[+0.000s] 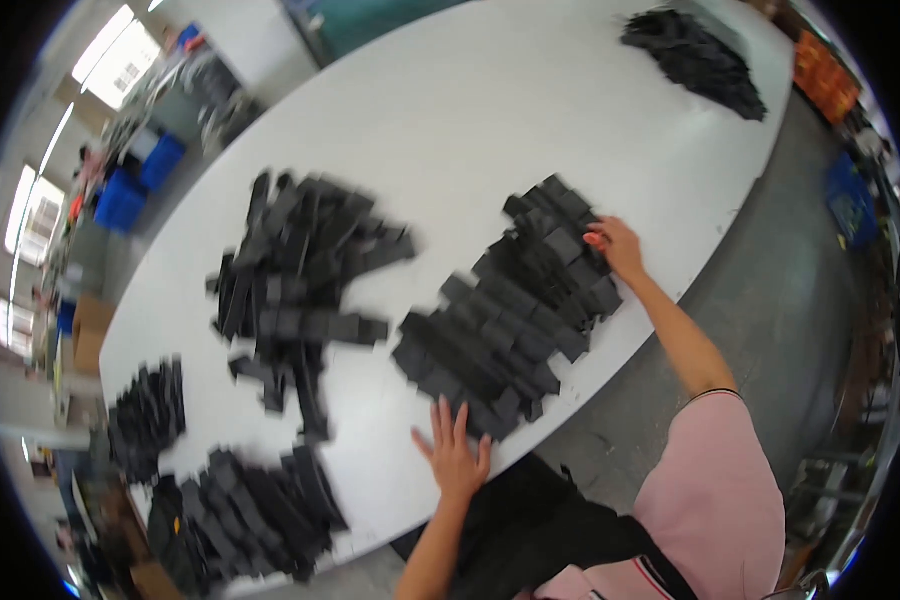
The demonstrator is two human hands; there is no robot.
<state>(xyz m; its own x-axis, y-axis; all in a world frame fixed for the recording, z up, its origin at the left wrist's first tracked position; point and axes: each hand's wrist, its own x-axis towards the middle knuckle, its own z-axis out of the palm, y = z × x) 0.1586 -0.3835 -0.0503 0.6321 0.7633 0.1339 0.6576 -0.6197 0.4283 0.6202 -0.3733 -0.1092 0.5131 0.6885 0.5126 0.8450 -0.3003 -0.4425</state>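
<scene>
A long row of overlapping black fabric strips (505, 330) lies slantwise along the near edge of the white table. My left hand (453, 460) is open, fingers spread, with its fingertips at the row's near-left end. At the far right end my right hand (620, 250) rests against the strips, its fingers curled. A small orange-red object (597, 240) shows at those fingers; its kind is too small to make out. Left of the row, a loose, tangled heap of similar black pieces (295, 270) spreads over the table.
The big white table (500, 100) has a curved-looking rim. More black strips (255, 515) are stacked in a row at the near left, beside a smaller bundle (148, 420). Another dark pile (695, 62) sits at the far right. Blue bins (122, 200) stand beyond the left edge.
</scene>
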